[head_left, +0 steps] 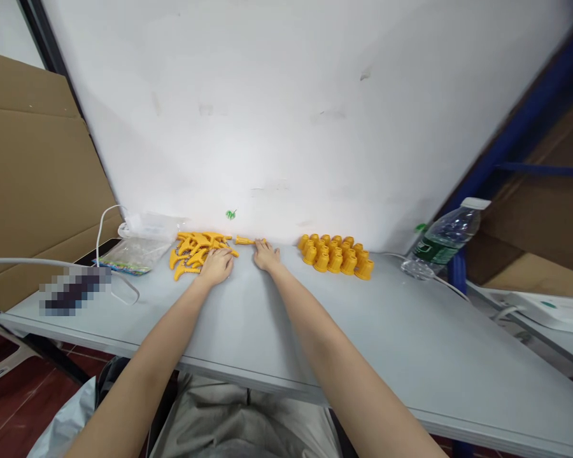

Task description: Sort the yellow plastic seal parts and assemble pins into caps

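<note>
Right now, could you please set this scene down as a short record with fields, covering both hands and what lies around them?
Left hand: at the right edge of the heap of yellow curved pieces; grip unclear
Right hand: fingers at one end of a single yellow piece; exact hold unclear
Right of the hands: yellow cup-shaped pieces, grouped in rows
Far right: clear bottle with a white cap
Left of the heap: clear plastic bag
Surface: grey table
Behind: white panel with green marks
</note>
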A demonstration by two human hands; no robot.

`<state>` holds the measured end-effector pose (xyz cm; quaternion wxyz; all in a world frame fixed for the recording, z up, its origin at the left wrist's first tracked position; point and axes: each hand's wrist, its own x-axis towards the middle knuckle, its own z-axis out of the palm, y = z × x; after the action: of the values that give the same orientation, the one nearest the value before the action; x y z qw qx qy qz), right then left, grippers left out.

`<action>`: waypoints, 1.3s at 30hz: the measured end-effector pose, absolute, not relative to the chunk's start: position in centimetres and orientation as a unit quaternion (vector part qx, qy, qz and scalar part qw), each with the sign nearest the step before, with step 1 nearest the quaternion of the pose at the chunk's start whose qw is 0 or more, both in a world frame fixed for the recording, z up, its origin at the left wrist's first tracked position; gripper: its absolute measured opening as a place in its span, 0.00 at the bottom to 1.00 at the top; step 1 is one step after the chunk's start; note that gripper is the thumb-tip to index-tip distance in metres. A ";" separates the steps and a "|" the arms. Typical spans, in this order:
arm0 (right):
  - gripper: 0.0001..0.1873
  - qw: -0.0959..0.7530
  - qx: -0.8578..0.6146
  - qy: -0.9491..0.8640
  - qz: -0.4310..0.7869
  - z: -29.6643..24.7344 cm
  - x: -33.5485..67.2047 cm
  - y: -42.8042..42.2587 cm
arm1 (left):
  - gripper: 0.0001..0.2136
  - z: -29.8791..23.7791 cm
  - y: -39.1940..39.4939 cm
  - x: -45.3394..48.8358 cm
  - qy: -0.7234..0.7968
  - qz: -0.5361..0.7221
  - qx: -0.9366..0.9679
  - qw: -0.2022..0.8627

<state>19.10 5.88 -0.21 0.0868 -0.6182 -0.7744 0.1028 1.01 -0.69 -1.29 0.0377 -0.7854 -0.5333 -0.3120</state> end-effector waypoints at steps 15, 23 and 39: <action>0.19 0.112 -0.622 -0.774 0.036 0.6 22.3 1.0 | 0.11 -1.8 0.0 0.4 -0.503 -0.434 -0.748 -0.003; 0.15 0.123 -0.581 -0.800 0.087 1.0 24.7 -1.7 | 0.07 1.5 0.1 6.1 -0.516 -0.601 -0.577 -0.201; 0.09 0.539 -0.435 -0.504 0.516 1.4 24.9 -1.0 | 0.18 0.7 -3.3 9.7 -0.500 -0.401 -0.668 -0.377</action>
<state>24.94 -0.95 1.39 0.5387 -0.4349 -0.5042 0.5162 9.65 -3.26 0.71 -0.3768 -0.6682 -0.5005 -0.4013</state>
